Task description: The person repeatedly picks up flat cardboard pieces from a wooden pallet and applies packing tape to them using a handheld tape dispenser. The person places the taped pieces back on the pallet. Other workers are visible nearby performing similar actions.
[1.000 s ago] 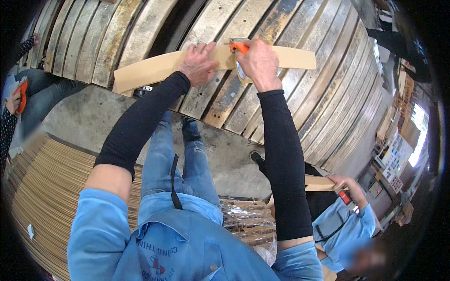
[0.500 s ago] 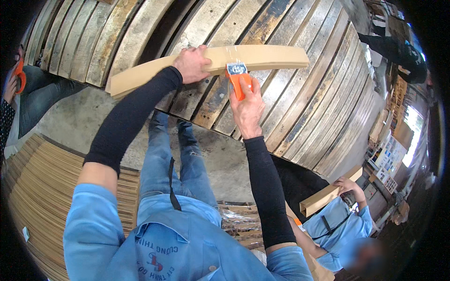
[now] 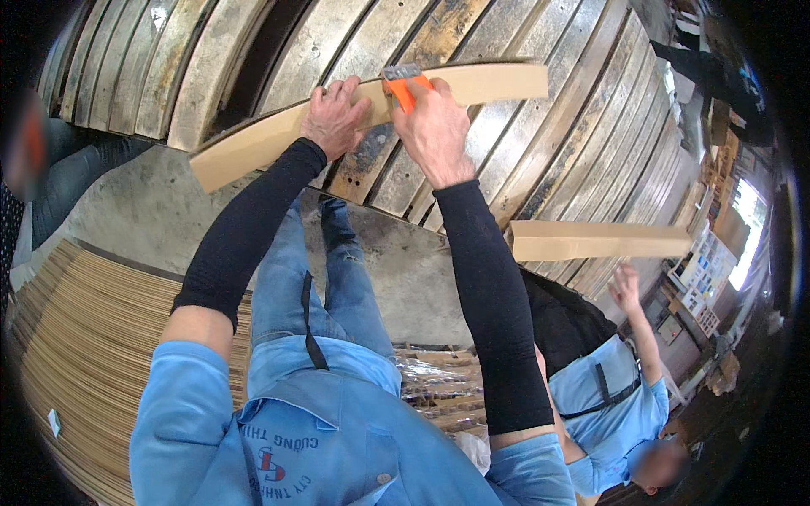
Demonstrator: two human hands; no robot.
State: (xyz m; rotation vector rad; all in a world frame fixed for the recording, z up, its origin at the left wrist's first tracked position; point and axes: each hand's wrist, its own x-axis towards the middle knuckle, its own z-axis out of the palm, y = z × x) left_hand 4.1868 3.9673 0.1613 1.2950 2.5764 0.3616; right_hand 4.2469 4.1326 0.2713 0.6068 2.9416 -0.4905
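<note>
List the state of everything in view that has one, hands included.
Left hand, fingers bent, on the long cardboard piece
Right hand, closed around the orange tape dispenser
Orange tape dispenser, gripped, contact with the cardboard unclear
Long cardboard piece, lying across wooden slats
Other cardboard piece, folded lengthwise
Co-worker's raised hand, open, nothing in it
Cardboard at lower left, stacked in layers

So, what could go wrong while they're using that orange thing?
The left hand is close to the orange tape dispenser in the right hand, so a slip might scratch those fingers if its grey front edge is sharp. Also, the cardboard strip's left end sticks out past the wooden slats, so a bump there might twist it.
</note>
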